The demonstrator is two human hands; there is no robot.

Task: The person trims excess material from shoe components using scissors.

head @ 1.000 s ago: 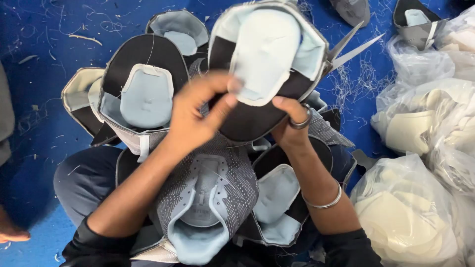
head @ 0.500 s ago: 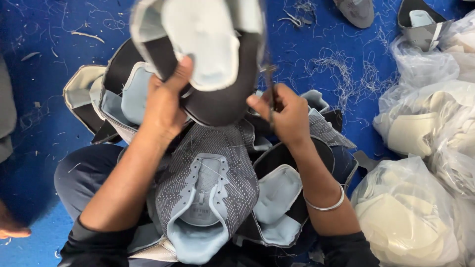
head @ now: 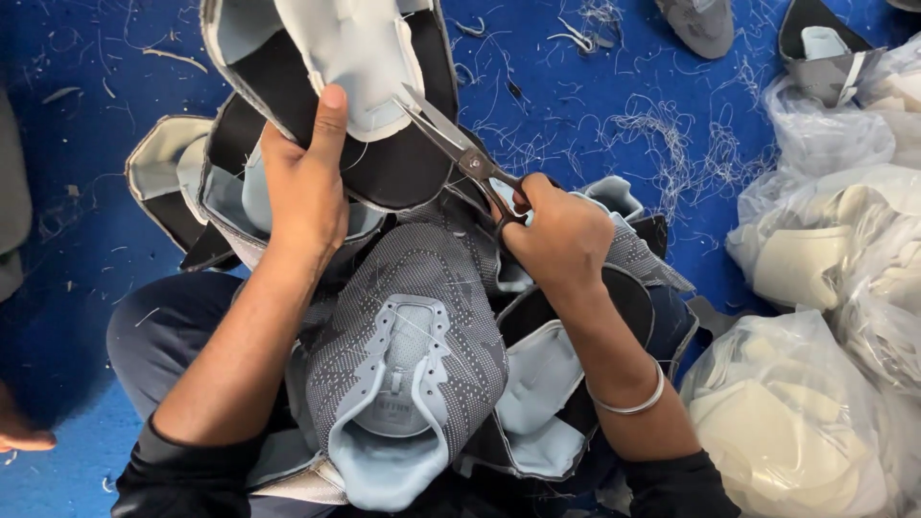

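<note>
A: Shoe upper [head: 384, 125] is gripped in left hand [head: 305, 192], raised over the lap; scissors [head: 460, 153] are clasped by right hand [head: 561, 235], blades parted.

B: Lining could be nicked if blades are closed carelessly.

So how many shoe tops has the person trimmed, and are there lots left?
No telling how many. Loose threads on the blue floor suggest trimming has happened. The left hand holds a black shoe upper; the right hand works scissors at it. More uppers fill the lap.
</note>
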